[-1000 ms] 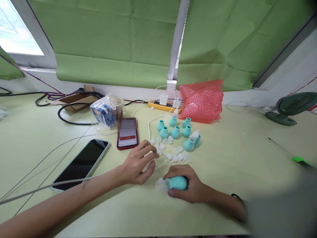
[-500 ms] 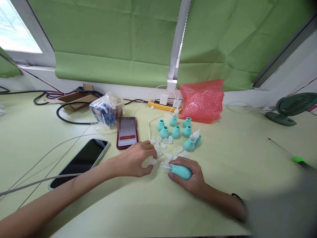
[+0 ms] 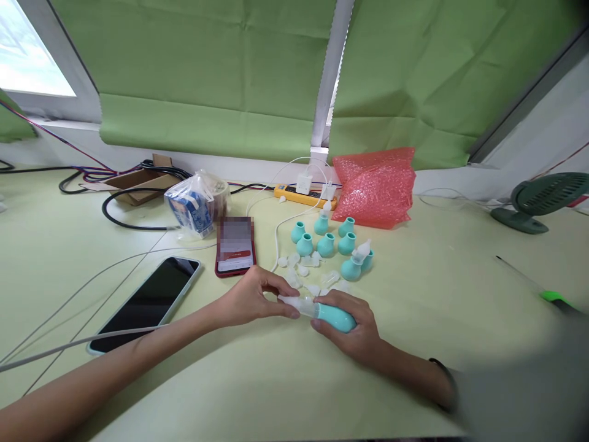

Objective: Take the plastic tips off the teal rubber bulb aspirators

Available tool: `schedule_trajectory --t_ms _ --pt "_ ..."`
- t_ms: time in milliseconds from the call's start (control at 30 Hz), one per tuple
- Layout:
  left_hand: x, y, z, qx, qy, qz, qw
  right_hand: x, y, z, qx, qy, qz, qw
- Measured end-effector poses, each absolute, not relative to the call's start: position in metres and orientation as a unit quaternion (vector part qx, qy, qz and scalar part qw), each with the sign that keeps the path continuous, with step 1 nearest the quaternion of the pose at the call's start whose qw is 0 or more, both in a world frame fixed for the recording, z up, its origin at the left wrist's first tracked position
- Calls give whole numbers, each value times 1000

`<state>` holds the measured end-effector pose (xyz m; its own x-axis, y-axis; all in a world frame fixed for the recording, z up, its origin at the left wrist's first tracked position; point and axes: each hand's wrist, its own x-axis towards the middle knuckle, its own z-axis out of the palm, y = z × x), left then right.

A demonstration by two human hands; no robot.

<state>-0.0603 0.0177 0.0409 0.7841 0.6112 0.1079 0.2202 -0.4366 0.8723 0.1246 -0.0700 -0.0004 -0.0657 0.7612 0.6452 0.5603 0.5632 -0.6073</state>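
My right hand [image 3: 352,322] is wrapped round a teal squeeze bulb [image 3: 337,317], which lies tilted on its side and points left. From its neck sticks out a clear plastic tube [image 3: 310,307]; the whole looks like a nasal aspirator. My left hand [image 3: 264,298] pinches a whitish, translucent nozzle tip [image 3: 291,300] against the open end of that tube. Just behind my hands lie several loose clear and white plastic pieces [image 3: 330,279]. Several teal bulbs [image 3: 326,245] stand upright beyond them, two with white nozzles fitted.
Left of my hands lie a black-screened phone [image 3: 147,301] and a red-cased phone [image 3: 235,248]. A bagged blue item [image 3: 196,209], a yellow power strip [image 3: 299,196] and a red bubble-wrap bag [image 3: 375,190] line the back. At right are a green fan [image 3: 529,202] and a screwdriver [image 3: 550,297].
My left hand has moved right and slightly down, bringing the nozzle tip to the clear tube. Its fingers have closed into a pinch. My right hand has barely moved.
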Motion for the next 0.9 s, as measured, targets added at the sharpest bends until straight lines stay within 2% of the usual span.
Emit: schedule_trajectory --t_ms 200,500,900 --pt "-60 15 46 864 236 212 391 125 -70 -3 -444 -734 84 508" --pt "-61 14 43 807 215 178 520 123 -70 -3 -410 -746 93 516" --pt "-60 11 33 785 222 193 545 123 -69 -3 -414 -753 96 503"
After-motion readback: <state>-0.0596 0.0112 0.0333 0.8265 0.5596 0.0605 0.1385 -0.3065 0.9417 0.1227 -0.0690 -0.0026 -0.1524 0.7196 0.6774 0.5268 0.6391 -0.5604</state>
